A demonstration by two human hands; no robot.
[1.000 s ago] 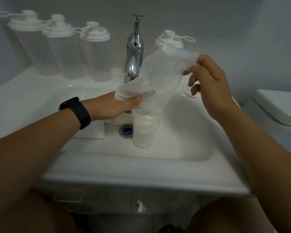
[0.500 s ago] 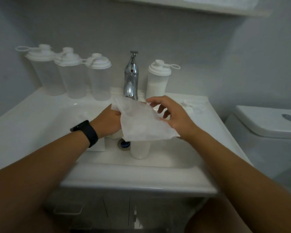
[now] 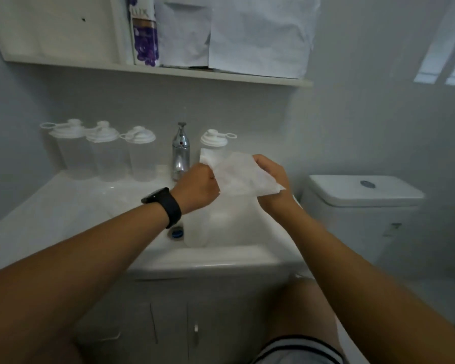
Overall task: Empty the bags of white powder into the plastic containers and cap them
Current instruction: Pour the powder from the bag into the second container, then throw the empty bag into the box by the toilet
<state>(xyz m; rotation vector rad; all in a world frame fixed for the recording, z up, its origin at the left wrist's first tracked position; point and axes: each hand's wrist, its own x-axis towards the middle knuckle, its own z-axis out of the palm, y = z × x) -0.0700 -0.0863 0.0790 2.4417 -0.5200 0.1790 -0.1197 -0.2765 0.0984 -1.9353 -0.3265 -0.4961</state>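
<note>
Presently both hands, left hand (image 3: pixel 199 186) and right hand (image 3: pixel 269 177), pinch the limp translucent white plastic bag (image 3: pixel 243 177) at frame centre, apparently emptied. Uncapped clear plastic container (image 3: pixel 195 232) below awaits capping; three capped containers (image 3: pixel 103 153) upper left look empty.

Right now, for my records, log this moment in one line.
left hand: grips bag | right hand: grips bag | cup: uncapped, in sink

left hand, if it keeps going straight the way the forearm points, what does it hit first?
Probably the empty bag that the left hand already grips, then the right hand holding its other side. The capped container stands behind; depth is unclear.
</note>
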